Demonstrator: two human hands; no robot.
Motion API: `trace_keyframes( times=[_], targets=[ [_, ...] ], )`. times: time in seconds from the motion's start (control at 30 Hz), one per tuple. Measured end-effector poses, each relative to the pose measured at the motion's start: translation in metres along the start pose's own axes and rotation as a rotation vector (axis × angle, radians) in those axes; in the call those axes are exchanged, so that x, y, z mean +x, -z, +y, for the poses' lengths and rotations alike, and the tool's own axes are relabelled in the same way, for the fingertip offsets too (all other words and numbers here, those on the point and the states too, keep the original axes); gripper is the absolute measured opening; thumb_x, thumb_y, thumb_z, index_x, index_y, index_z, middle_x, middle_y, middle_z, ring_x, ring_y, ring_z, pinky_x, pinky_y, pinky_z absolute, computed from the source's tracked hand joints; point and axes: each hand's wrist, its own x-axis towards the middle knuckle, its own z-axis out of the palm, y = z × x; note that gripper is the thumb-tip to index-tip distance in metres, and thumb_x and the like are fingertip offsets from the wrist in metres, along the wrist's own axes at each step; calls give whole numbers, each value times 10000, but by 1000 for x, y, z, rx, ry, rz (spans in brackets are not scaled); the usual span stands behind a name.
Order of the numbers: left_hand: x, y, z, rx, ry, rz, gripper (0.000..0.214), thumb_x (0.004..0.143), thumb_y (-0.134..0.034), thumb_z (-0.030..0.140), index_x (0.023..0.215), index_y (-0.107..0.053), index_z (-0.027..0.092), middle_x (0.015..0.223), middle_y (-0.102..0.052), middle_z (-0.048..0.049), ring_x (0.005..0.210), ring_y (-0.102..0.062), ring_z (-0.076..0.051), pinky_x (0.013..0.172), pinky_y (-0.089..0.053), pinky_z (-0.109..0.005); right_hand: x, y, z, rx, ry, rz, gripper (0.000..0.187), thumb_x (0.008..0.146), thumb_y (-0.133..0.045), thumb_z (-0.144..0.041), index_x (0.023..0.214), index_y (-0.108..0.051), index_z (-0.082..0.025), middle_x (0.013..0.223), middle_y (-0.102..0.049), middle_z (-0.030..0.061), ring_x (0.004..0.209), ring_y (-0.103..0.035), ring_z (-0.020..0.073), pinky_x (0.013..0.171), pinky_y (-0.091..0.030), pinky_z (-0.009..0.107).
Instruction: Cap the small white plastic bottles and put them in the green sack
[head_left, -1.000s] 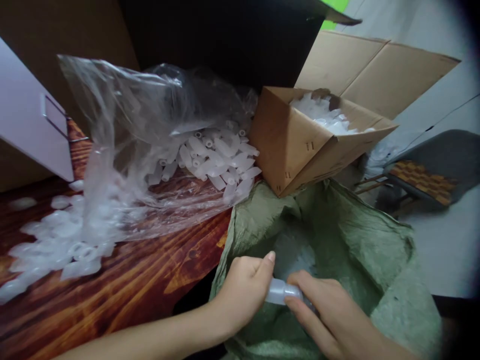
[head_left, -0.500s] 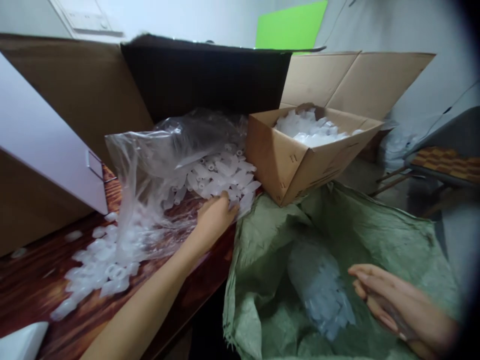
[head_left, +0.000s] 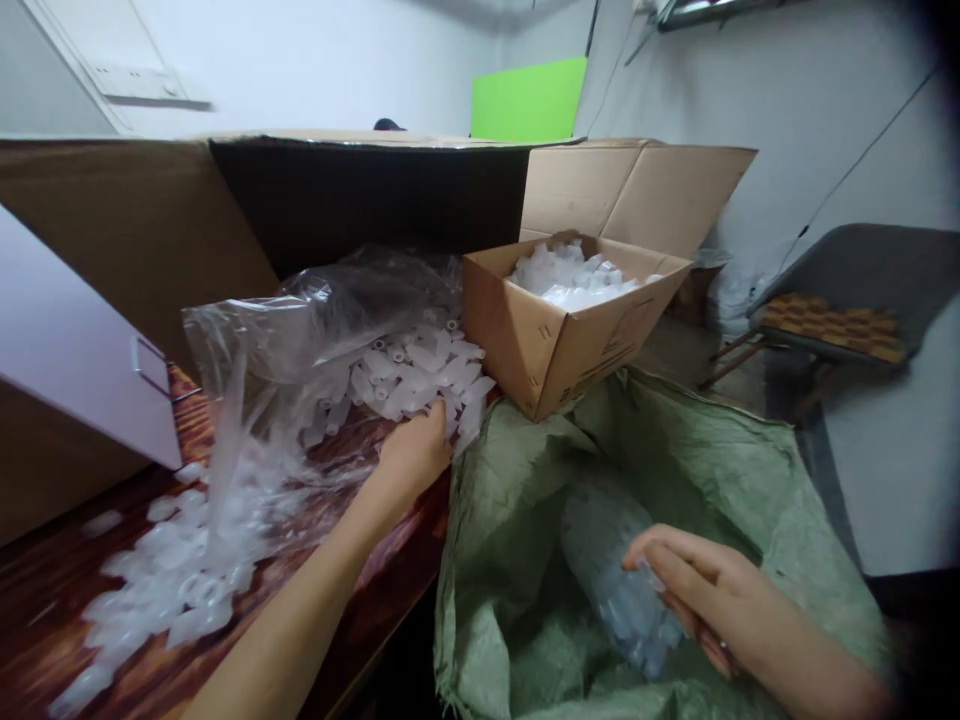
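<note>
My left hand [head_left: 416, 450] is at the near edge of a pile of translucent white plastic pieces [head_left: 409, 375], fingers curled in; what they grip is hidden. The pieces are tapered with hollow ends and spill from a clear plastic bag [head_left: 255, 340] on the table. My right hand [head_left: 712, 590] is over an open green woven sack [head_left: 510, 520], fingertips pinched together. A whitish speck shows at those fingertips, too small to name. Below it in the sack lies a clear bag of translucent pieces [head_left: 630, 610].
A cardboard box [head_left: 517, 330] full of white pieces stands behind the sack. More pieces [head_left: 180, 570] lie loose at the table's left. Large cardboard flaps [head_left: 375, 200] rise behind, with a lilac panel [head_left: 82, 340] at left. A dark chair [head_left: 862, 270] stands at right.
My right hand has moved left over the bagged pieces, and its fingers have drawn together. The left hand stays at the pile's edge. The whole view has shifted.
</note>
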Motion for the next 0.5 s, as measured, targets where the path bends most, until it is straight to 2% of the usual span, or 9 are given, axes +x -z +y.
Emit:
trace_keyframes(
  times=[0.07, 0.13, 0.2, 0.27, 0.37, 0.5],
  targets=[
    [-4, 4, -1, -8, 1, 16, 391, 836, -448, 187, 1212, -517, 109, 936, -679, -197, 846, -680, -355, 725, -488, -393, -1, -9, -14, -86, 77, 65, 441, 920, -466, -586, 1088, -611, -204, 507, -420, -76, 398, -420, 91, 398, -378, 193],
    [-8, 11, -1, -20, 11, 53, 394, 841, -434, 194, 1219, -509, 110, 949, -665, -196, 829, -673, -342, 721, -480, -387, -2, -18, -28, -178, 185, 157, 399, 930, -482, -525, 1151, -588, -210, 569, -469, -63, 440, -449, 99, 422, -401, 201],
    [-13, 20, 0, -38, 11, 98, 410, 847, -433, 213, 1243, -494, 125, 1000, -644, -185, 824, -661, -316, 723, -470, -372, -2, -26, -41, -272, 283, 230, 346, 939, -476, -473, 1133, -591, -210, 615, -511, -48, 458, -458, 102, 411, -390, 204],
    [-21, 31, 2, -135, -37, 136, 453, 842, -464, 241, 1288, -477, 165, 995, -632, -134, 818, -641, -275, 729, -460, -346, 0, -33, -51, -361, 375, 309, 293, 934, -493, -428, 1108, -590, -213, 637, -548, -39, 479, -488, 109, 417, -395, 208],
    [-35, 46, 12, -509, -159, 96, 459, 832, -525, 286, 1288, -489, 244, 858, -600, -27, 740, -610, -198, 678, -452, -289, 5, -42, -61, -478, 528, 423, 211, 918, -542, -365, 1069, -581, -223, 741, -631, -11, 579, -582, 126, 512, -471, 219],
    [-52, 59, 33, -1200, -160, -108, 317, 791, -627, 334, 1033, -475, 197, 797, -589, 7, 662, -630, -153, 591, -503, -249, 13, -47, -70, -615, 765, 531, 141, 910, -582, -288, 1036, -573, -225, 767, -633, -20, 581, -577, 112, 567, -485, 219]
  ],
)
